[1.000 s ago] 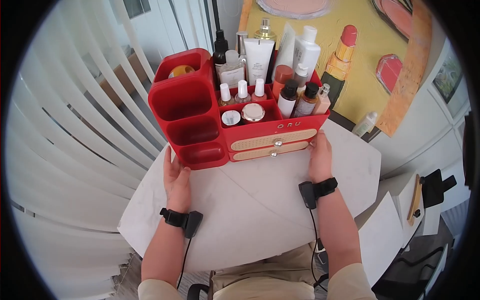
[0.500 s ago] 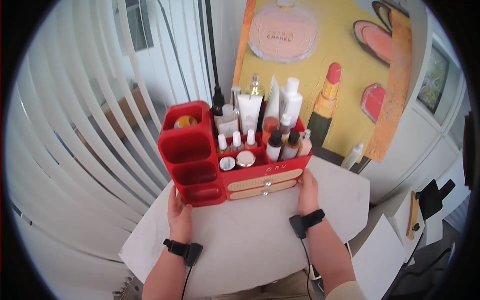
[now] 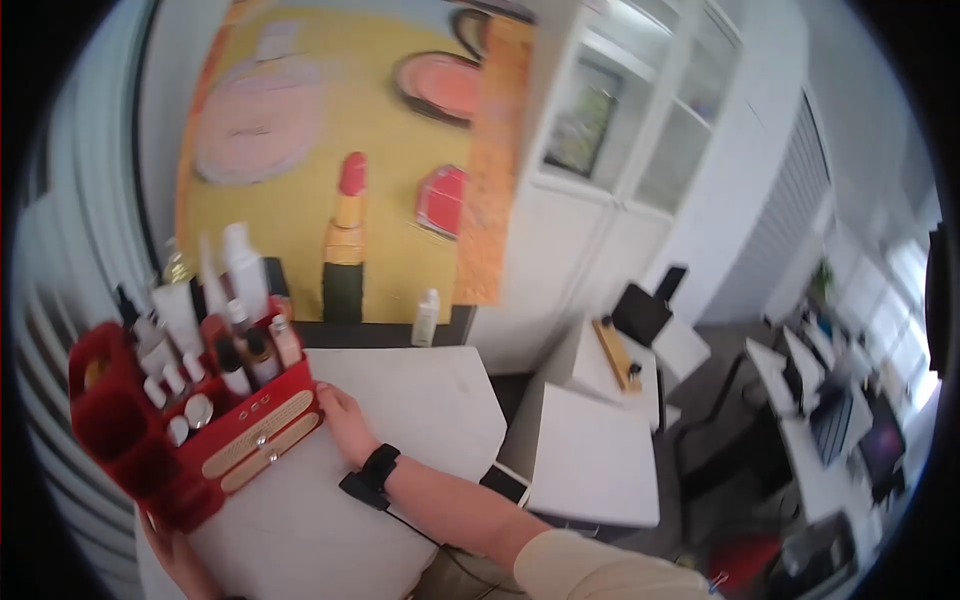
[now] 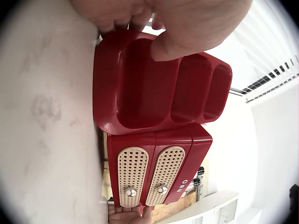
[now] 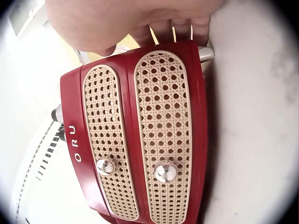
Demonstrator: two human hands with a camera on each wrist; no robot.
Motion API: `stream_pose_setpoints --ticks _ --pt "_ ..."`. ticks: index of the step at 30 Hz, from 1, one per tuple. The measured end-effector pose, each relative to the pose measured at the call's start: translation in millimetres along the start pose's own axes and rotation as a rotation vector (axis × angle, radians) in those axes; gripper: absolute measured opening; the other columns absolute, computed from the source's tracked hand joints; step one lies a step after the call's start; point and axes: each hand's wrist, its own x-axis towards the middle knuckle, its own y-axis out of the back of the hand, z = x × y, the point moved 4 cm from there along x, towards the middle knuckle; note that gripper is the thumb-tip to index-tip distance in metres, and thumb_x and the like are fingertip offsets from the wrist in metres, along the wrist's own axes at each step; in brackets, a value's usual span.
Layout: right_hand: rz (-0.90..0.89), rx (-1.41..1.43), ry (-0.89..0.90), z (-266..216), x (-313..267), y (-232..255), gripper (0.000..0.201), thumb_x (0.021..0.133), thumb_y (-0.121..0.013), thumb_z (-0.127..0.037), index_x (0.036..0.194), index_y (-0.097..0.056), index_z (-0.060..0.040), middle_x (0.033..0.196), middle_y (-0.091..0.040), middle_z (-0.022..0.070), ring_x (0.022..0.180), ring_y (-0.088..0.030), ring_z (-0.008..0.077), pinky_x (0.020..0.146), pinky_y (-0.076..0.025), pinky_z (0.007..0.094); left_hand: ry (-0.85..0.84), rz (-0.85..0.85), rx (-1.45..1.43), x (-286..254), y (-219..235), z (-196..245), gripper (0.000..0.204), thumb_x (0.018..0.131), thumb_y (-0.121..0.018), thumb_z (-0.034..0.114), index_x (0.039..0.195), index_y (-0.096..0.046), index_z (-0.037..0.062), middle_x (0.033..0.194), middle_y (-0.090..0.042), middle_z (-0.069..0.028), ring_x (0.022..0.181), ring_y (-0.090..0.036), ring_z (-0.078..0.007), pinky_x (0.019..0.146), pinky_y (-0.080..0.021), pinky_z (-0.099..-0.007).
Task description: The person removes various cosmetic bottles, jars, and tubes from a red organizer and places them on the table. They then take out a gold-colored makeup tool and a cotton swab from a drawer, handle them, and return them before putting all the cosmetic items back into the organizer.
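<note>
A red cosmetics organizer (image 3: 190, 445) is at the left in the head view, over the pale tabletop, with its two woven-front drawers closed. Bottles, a white tube (image 3: 177, 318) and small jars (image 3: 198, 410) fill its upper compartments. My left hand (image 4: 187, 23) holds the end with the rounded compartments, its thumb over the front edge and its fingers along the side. At the opposite end my right hand (image 5: 126, 23) grips the side beside the drawers, the fingertips hidden behind it. A silver foot (image 5: 206, 53) shows under that end, close over the tabletop.
Behind the table (image 3: 430, 400) stands a yellow painting of cosmetics (image 3: 400, 270), with a small bottle (image 3: 425, 318) before it. White blinds (image 3: 60, 430) hang at the left. To the right are a white cabinet (image 3: 590, 430) and desks (image 3: 800, 440) farther off.
The head view has swung right, so organizer and hands now appear at the lower left. The gap between the organizer and the table's right edge looks wider. Both hands stay on its ends.
</note>
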Motion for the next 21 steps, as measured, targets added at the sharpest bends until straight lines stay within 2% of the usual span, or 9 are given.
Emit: stream_pose_setpoints --ticks 2,3,5,8,10,11,15,19,21 --pt "0.02 0.056 0.029 -7.1 -1.7 -1.2 0.047 0.105 -0.04 -0.036 0.129 -0.055 0.0013 0.113 -0.064 0.0064 0.106 -0.056 0.013 0.095 -0.042 0.0278 0.062 0.088 0.309 3.5 8.9 -2.0 0.056 0.092 -0.041 0.003 0.147 -0.031 -0.0044 0.146 -0.041 -0.0184 0.133 -0.042 -0.0238 0.111 -0.031 -0.0336" --pt "-0.015 0.062 0.035 -7.9 -3.8 -2.3 0.047 0.105 -0.04 -0.035 0.129 -0.054 0.002 0.113 -0.064 0.0066 0.107 -0.056 0.0132 0.096 -0.042 0.0278 0.001 0.0 0.021 -8.7 -3.5 11.5 0.049 0.097 -0.045 0.004 0.145 -0.037 0.0 0.136 -0.051 -0.0206 0.122 -0.05 -0.0294 0.106 -0.036 -0.0387" --pt "0.009 0.108 0.016 -10.3 -4.4 -0.8 0.046 0.105 -0.04 -0.034 0.128 -0.055 0.0021 0.114 -0.064 0.0073 0.108 -0.056 0.0138 0.098 -0.042 0.0282 0.079 -0.07 -0.15 -0.8 10.8 -9.0 0.061 0.09 -0.041 -0.01 0.149 -0.034 0.0062 0.141 -0.046 -0.0194 0.122 -0.048 -0.0288 0.106 -0.033 -0.0375" --pt "-0.037 0.099 -0.041 -2.7 -1.0 -3.8 0.044 0.105 -0.041 -0.033 0.126 -0.057 0.0016 0.113 -0.064 0.0072 0.107 -0.056 0.013 0.097 -0.042 0.028 0.115 -0.052 -0.058 -5.2 7.4 -1.2 0.062 0.091 -0.046 -0.006 0.15 -0.033 0.009 0.146 -0.041 -0.0173 0.124 -0.047 -0.0292 0.107 -0.032 -0.0389" --pt "0.039 0.044 0.069 -2.3 -0.1 -1.6 0.043 0.103 -0.043 -0.036 0.121 -0.06 -0.0011 0.101 -0.067 0.0071 0.092 -0.06 0.0145 0.083 -0.049 0.0292 0.094 -0.049 -0.105 -9.6 -4.0 8.7 0.06 0.091 -0.044 -0.003 0.149 -0.03 0.0029 0.147 -0.04 -0.0185 0.128 -0.044 -0.0277 0.109 -0.032 -0.0374" --pt "0.044 0.065 0.082 6.0 4.4 -1.2 0.042 0.103 -0.043 -0.036 0.119 -0.061 -0.0004 0.101 -0.067 0.0076 0.093 -0.059 0.0135 0.084 -0.048 0.0289 0.086 -0.075 -0.169 -9.6 -9.5 12.7 0.06 0.09 -0.041 0.001 0.149 -0.026 -0.0032 0.147 -0.039 -0.0197 0.133 -0.041 -0.0263 0.111 -0.031 -0.036" --pt "0.064 0.026 0.056 0.0 0.7 1.8 0.041 0.103 -0.045 -0.033 0.12 -0.061 0.0003 0.104 -0.067 0.0073 0.095 -0.059 0.0136 0.086 -0.048 0.0284 0.087 -0.002 -0.132 -11.9 -17.5 27.0 0.066 0.086 -0.04 -0.004 0.149 -0.024 -0.0021 0.147 -0.04 -0.0177 0.132 -0.042 -0.0255 0.111 -0.031 -0.036" --pt "0.073 0.033 -0.048 -3.0 -1.7 2.4 0.04 0.103 -0.041 -0.03 0.12 -0.061 -0.0001 0.106 -0.065 0.0034 0.096 -0.057 0.0108 0.086 -0.045 0.0259 0.108 -0.044 -0.123 -12.5 -22.0 29.8 0.065 0.084 -0.042 -0.006 0.148 -0.027 -0.002 0.146 -0.042 -0.0147 0.133 -0.042 -0.0236 0.112 -0.031 -0.0355" --pt "0.037 0.069 0.016 -8.5 -2.0 0.9 0.041 0.103 -0.04 -0.032 0.12 -0.061 -0.0013 0.106 -0.066 0.0037 0.095 -0.058 0.0115 0.086 -0.045 0.0264 0.059 -0.044 -0.173 -10.2 -19.7 23.4 0.063 0.084 -0.043 -0.011 0.145 -0.035 -0.0013 0.142 -0.048 -0.0128 0.132 -0.045 -0.0225 0.112 -0.031 -0.0359"
